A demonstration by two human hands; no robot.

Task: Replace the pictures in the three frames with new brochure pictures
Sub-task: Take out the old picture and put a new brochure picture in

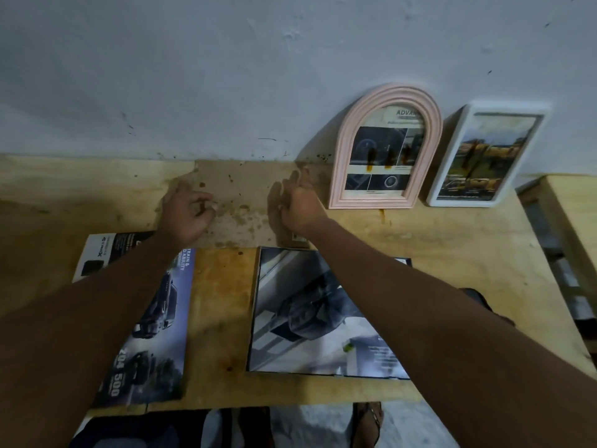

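Note:
A brown, stained flat panel (242, 195), which looks like the back of a frame, stands on the wooden table (452, 240) against the wall. My left hand (185, 215) has its fingers curled at the panel's left edge. My right hand (298, 205) holds its right edge. A pink arched frame (342, 150) with a brochure picture leans on the wall just right of my right hand. A white rectangular frame (452, 147) with a car picture leans beside it. Under my forearms lie two car brochures: one at the left (161, 318) and one in the middle (307, 318).
A black leaflet (103, 253) lies under the left brochure. A lower wooden unit (568, 215) stands past the table's right end. Below the table's front edge a foot in a sandal (368, 421) and dark cloth show on the floor.

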